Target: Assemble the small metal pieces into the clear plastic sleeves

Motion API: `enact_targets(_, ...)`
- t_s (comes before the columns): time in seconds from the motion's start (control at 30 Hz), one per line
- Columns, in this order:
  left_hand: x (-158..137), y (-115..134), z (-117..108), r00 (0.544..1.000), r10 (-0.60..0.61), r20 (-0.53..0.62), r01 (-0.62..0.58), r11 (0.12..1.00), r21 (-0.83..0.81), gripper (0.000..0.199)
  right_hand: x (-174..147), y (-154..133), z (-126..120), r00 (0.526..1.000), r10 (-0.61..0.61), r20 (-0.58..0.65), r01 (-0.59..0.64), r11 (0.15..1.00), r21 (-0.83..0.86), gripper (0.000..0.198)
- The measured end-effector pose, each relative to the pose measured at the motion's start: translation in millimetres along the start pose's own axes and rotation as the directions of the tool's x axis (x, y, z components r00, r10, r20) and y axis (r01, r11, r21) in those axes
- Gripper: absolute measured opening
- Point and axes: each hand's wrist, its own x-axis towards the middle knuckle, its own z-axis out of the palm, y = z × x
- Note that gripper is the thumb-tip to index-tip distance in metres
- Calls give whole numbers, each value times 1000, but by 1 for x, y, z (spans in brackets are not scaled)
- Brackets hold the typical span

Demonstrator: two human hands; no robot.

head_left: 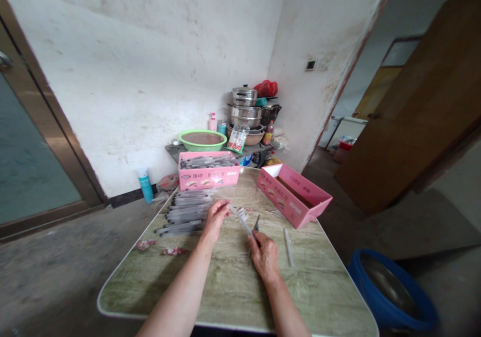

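A slim, pale pen [242,220] slants between my two hands above the table. My left hand [216,218] pinches its far end with thumb and fingertips. My right hand [266,257] is closed round the near end, and a thin dark piece [257,221] pokes up beside those fingers; whether it is held too I cannot tell. Small whitish pieces [246,211] lie just behind the pen, too blurred to name. Left of my left hand, a row of grey pens [190,209] with dark ends is spread on the tabletop. A single whitish tube [288,247] lies right of my right hand.
A pink box [208,179] full of pens stands at the table's [225,297] back left. Another pink box [295,191], angled, is at the back right. Behind are a green basin [203,146] and stacked pots [246,111]. A blue tub [394,292] stands on the floor at right.
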Motion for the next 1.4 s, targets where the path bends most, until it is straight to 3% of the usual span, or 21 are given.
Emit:
enact_targets(0.23,0,4,1,999,35,0,-34,995,92,31,-1,0,2,1000,-27,-6,27,999,-45,32)
enact_targets(0.43,-3,3,5,999,-19,43,15,996,85,35,-1,-1,2,999,-45,-12,44,996,-80,30)
enact_targets(0.67,-2,2,5,995,-97,-7,98,995,23,38,-6,-17,3,988,-145,47,153,947,-282,29)
enact_targets(0.97,-7,6,11,990,-139,-24,138,990,-18,44,-8,-21,14,974,-228,0,205,876,-437,28)
enact_targets(1.17,-9,3,15,993,-113,-15,113,994,1,44,-10,-22,15,983,-184,-12,165,907,-388,34)
enact_targets(1.4,-9,1,16,995,-100,-17,100,994,48,47,-9,-24,11,999,-44,11,45,983,-178,42)
